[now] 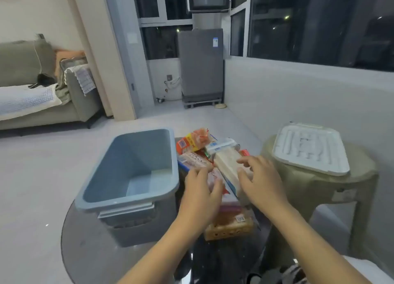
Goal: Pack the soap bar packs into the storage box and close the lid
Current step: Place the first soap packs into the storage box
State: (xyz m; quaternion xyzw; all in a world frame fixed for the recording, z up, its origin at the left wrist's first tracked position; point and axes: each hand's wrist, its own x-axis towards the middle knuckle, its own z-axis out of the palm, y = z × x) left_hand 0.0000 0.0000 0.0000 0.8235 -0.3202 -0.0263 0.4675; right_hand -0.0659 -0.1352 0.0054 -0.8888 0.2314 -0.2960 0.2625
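Note:
An empty blue storage box [119, 205] stands without its lid on the left of a round dark glass table [89, 251]. To its right lies a pile of soap bar packs [193, 144] in orange, pink and white wrappers. My left hand [200, 190] rests on a pink pack [217, 177] in the pile, fingers curled over it. My right hand [259, 182] clasps the right side of a long beige pack [227, 164] lying across the pile. A tan pack [229, 227] lies nearest me. The white lid [309, 148] sits on a stool at the right.
The beige plastic stool [332, 190] stands close to the table's right side. A grey sofa [42, 96] is far left and a grey washing machine [201, 66] stands by dark windows at the back. Pale floor surrounds the table.

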